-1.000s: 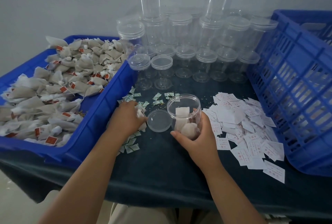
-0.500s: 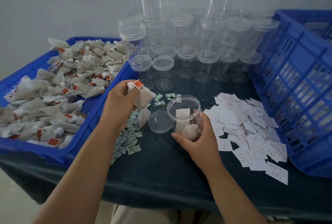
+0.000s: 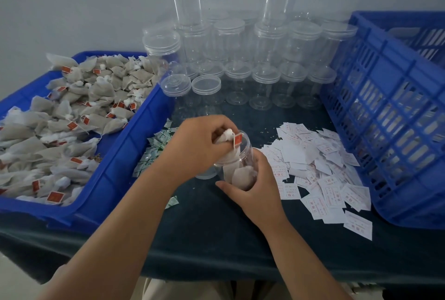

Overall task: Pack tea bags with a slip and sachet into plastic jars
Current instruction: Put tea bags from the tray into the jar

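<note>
My right hand (image 3: 256, 187) had its grip clamped round the open jar (image 3: 240, 167) at mid-tabletop (image 3: 216, 239) while my left hand (image 3: 199, 147) pinched a tea bag (image 3: 227, 134) at the jar's mouth, its red tag dangling. Slips (image 3: 317, 167) lay at three o'clock, sachets (image 3: 154, 153) at nine.

Brings the left hand (image 3: 197, 145) up off the green sachets (image 3: 154, 148) and across to the mouth of the jar (image 3: 237, 165). Pinches the tea bags (image 3: 225, 135) at the rim now, red tag (image 3: 238, 139) hanging over it, no longer low by the pile. Tips the jar leftward in the right hand (image 3: 255, 189), upright a second ago. Hides most of the loose lid (image 3: 204, 175) behind the left wrist.
</note>
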`<state>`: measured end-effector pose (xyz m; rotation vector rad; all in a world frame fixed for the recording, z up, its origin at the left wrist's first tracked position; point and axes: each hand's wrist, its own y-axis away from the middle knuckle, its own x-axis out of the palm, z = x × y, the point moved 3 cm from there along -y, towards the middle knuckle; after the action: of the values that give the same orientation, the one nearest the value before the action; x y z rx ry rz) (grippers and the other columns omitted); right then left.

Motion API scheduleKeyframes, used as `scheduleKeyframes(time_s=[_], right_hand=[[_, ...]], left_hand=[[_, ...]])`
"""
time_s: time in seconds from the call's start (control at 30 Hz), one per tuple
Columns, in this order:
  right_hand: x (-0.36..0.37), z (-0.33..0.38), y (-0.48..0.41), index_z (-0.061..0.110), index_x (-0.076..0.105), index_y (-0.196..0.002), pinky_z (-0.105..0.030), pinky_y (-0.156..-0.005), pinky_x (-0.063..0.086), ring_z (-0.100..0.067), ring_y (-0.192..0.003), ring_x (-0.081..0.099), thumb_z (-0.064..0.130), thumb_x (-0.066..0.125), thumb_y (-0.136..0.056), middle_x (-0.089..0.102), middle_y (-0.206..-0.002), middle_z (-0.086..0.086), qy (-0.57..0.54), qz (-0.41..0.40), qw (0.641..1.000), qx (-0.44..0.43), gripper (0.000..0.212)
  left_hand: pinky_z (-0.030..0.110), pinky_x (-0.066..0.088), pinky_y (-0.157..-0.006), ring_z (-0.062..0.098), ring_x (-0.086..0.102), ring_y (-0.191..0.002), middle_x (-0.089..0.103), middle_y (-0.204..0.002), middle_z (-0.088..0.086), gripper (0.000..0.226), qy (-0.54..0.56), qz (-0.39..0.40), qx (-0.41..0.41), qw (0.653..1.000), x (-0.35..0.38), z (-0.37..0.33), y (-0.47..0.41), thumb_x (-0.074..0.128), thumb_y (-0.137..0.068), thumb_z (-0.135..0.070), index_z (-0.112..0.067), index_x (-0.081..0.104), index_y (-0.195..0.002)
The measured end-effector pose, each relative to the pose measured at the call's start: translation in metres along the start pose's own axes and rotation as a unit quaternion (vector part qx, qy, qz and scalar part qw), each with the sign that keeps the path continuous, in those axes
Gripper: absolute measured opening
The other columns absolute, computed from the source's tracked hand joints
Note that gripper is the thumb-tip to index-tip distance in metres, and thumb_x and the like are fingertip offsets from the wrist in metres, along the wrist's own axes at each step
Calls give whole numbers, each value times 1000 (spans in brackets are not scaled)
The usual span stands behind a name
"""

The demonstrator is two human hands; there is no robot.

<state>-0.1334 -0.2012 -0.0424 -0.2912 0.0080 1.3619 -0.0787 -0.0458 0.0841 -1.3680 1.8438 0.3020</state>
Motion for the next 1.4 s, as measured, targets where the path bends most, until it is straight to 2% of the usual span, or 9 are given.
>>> scheduleKeyframes(time_s=[0.2,0.3,0.4,0.6,0.7,0.8,1.0,1.23,1.4], right_hand=[[0,-3,-1,39,55,-136,-43,-101,59,-15,-123,66,51,100,-64,65,-133,13,13,8,1000,-2,86],[0,-3,0,42,53,-137,-38,-104,57,-11,-127,64,53,100,-63,64,-134,16,2,-6,1000,-1,88],[-1,-3,0,37,54,-140,-39,-106,57,-12,-128,64,50,100,-64,65,-136,14,-13,-11,1000,4,90],[-2,-2,-1,30,54,-144,-44,-111,55,-13,-132,63,45,99,-66,66,-139,11,-48,-27,998,12,91],[-3,-1,-1,31,56,-141,-46,-109,56,-13,-129,66,46,98,-67,68,-136,10,-50,-31,998,16,87],[-3,-1,-1,35,56,-139,-46,-107,58,-14,-127,67,43,99,-68,68,-135,10,-50,-27,998,17,84],[-2,-2,-1,35,54,-143,-43,-109,56,-11,-131,64,50,99,-64,65,-139,13,-42,-22,999,17,92],[-5,0,1,31,54,-141,-37,-100,61,-17,-123,68,43,101,-66,66,-133,10,-36,-33,999,2,90],[-4,4,2,28,56,-140,-35,-95,63,-19,-117,72,32,101,-70,71,-129,7,-74,-30,997,9,84]], left_hand=[[13,51,-91,-13,63,-106,71,-112,-29,23,-27,153,-1,988,-9,-1,-1,59,-105,-33,-41,68,-125],[21,59,-88,6,74,-104,76,-114,-13,35,165,50,-37,984,-19,6,-4,50,-106,-2,-26,68,-124],[22,59,-85,6,72,-101,75,-112,-10,46,120,-56,-74,988,-18,27,-7,51,-97,12,-24,69,-120],[21,51,-78,-4,64,-87,70,-94,-23,19,-93,207,-103,968,32,70,7,78,-88,-31,-38,72,-104],[13,43,-57,-2,62,-69,68,-74,-28,21,-62,121,-97,986,37,70,12,80,-86,-27,-41,69,-74],[30,45,-57,10,59,-59,66,-67,-4,31,-79,23,-109,991,20,66,8,73,-92,-30,-33,66,-63],[12,46,-54,-1,66,-70,71,-90,-27,19,57,-192,-39,979,-41,13,7,75,-85,-58,-50,70,-101],[28,42,-86,8,54,-105,64,-95,-20,23,-194,43,-34,980,4,-10,-6,81,-84,-50,-39,67,-98],[39,48,-101,8,63,-103,74,-96,-12,28,-120,134,-33,983,-1,-12,-5,51,-106,-46,-36,78,-110]])
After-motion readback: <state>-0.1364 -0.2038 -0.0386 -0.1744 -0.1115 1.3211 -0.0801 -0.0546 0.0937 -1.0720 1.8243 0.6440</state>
